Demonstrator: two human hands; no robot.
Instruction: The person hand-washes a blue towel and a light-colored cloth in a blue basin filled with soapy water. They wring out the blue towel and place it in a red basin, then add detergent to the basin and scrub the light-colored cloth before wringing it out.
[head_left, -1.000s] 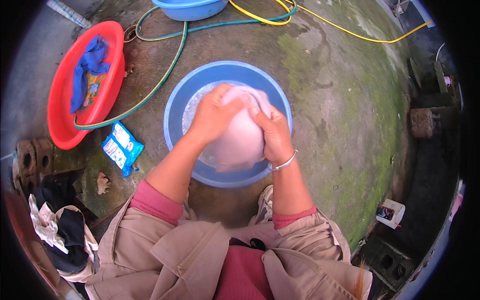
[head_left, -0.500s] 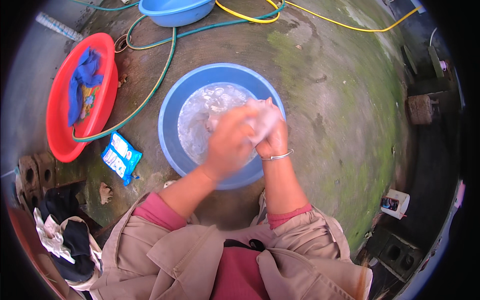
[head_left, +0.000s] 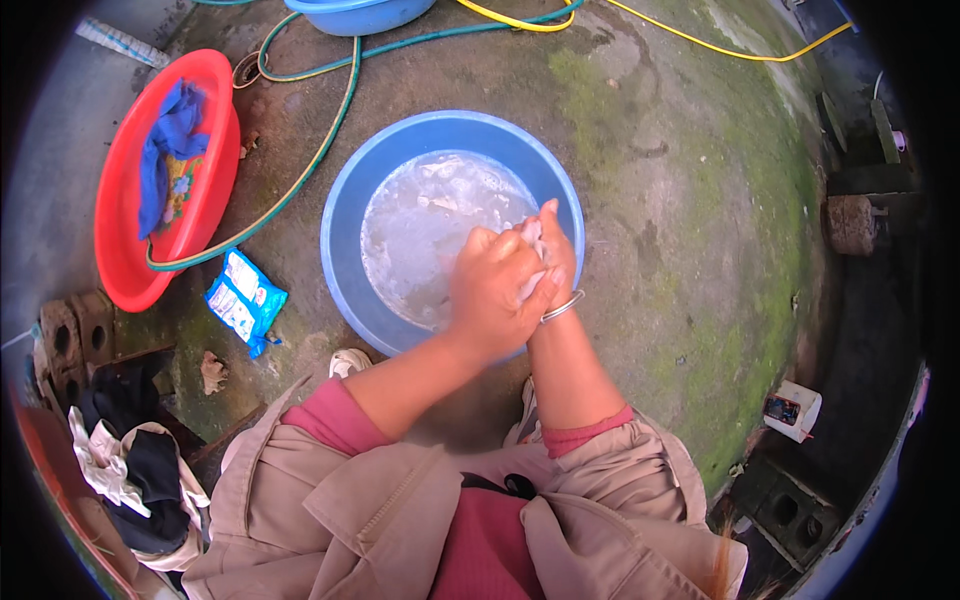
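Note:
Both hands are over the right side of a blue basin [head_left: 343,215] that holds cloudy, sudsy water [head_left: 425,230]. A wet, pale pinkish cloth [head_left: 536,243] is bunched between them, mostly hidden by the fingers. My left hand [head_left: 492,292] closes over it from the left, knuckles up. My right hand [head_left: 562,252], with a silver bangle [head_left: 562,307] on its wrist, grips the cloth from the right, close to the basin's rim. How much of the cloth hangs below the hands cannot be seen.
A red basin [head_left: 222,120] with a blue cloth [head_left: 172,130] leans at the left. Near it lies a blue packet [head_left: 245,300]. A green hose [head_left: 330,135] curves past another blue basin [head_left: 365,15]. Dark and white clothes [head_left: 150,490] are piled lower left; hollow blocks [head_left: 790,510] stand lower right.
The cloth was spread wider and raised between my hands; now it is squeezed into a tighter bunch. My left hand has moved right and down, against the right hand.

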